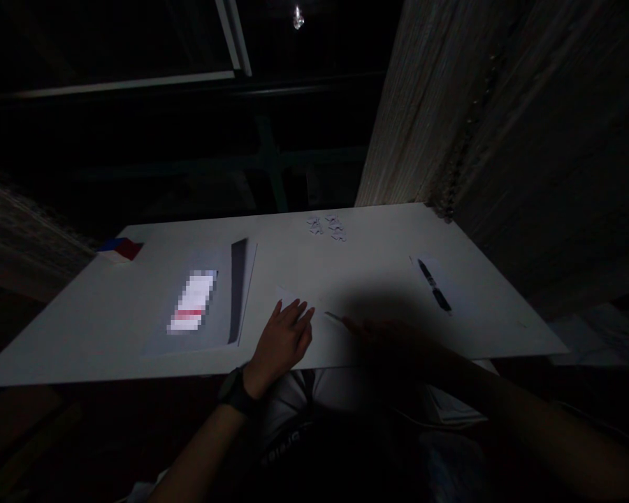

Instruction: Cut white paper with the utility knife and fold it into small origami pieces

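Observation:
My left hand [286, 339] lies on the white table with its fingers stretched out and slightly spread. Its fingertips press a small piece of white paper [284, 293], partly hidden beneath them. Deep shadow covers my right hand [385, 337], to the right of the left one. Its fingers are closed around a thin-bladed knife [333, 316], whose pale pointed blade sticks out to the left toward the left fingertips, apart from them. The knife's handle cannot be made out. A dark watch [237, 391] is on my left wrist.
Several paper cut-outs [326, 228] lie at the table's back edge. A black marker [434, 285] rests on paper at right. At left, a lit phone [193, 302] lies on a grey-edged folder [237, 293]. A blue, red and white block [120, 249] stands far left. Curtains [398, 112] hang behind.

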{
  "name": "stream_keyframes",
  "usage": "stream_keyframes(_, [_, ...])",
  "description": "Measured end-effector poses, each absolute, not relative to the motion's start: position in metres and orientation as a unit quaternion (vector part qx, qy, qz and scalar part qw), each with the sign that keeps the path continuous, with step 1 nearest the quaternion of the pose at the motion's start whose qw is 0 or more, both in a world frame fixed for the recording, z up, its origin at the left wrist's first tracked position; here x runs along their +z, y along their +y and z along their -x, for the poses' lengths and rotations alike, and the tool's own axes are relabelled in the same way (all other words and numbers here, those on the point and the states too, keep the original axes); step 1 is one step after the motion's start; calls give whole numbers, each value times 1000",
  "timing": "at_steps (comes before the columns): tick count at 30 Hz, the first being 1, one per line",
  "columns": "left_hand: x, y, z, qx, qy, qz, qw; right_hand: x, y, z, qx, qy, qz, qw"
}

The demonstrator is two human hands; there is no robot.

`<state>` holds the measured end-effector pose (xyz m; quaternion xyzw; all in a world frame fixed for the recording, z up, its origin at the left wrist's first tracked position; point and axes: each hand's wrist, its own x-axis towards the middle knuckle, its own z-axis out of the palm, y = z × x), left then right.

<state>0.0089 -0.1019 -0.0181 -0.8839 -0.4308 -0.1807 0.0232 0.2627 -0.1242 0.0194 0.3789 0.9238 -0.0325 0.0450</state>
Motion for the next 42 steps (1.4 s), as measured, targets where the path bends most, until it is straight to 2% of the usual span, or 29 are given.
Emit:
stream_keyframes(14, [-17, -103, -9, -196, -435, 879, 8, 18, -135, -279, -60, 915, -399, -13])
stream_keyframes(16, [-17, -103, -8, -207, -434, 877, 5, 23, -132, -290, -75, 895, -436, -52])
stream_keyframes(20, [-19, -101, -4, -241, -435, 867, 5, 33, -107, -334, -31, 770, -603, -207])
stream_keyframes(24, [-24, -99, -1, -243, -430, 869, 30, 30, -75, -385, 19, 626, -733, -264])
stream_keyframes(27, [-25, -100, 2, -206, -416, 883, 62, 19, -59, -406, 7, 555, -796, -242])
stream_keyframes(33, [-25, -107, 8, -177, -394, 900, 60, -4, -45, -406, -32, 548, -818, -170])
stream_keyframes(39, [-21, -116, 10, -124, -360, 923, 58, -6, -46, -411, 24, 591, -794, -143])
stream_keyframes(42, [-19, -120, 10, -133, -361, 922, 46, 8, -52, -397, 76, 609, -773, -162])
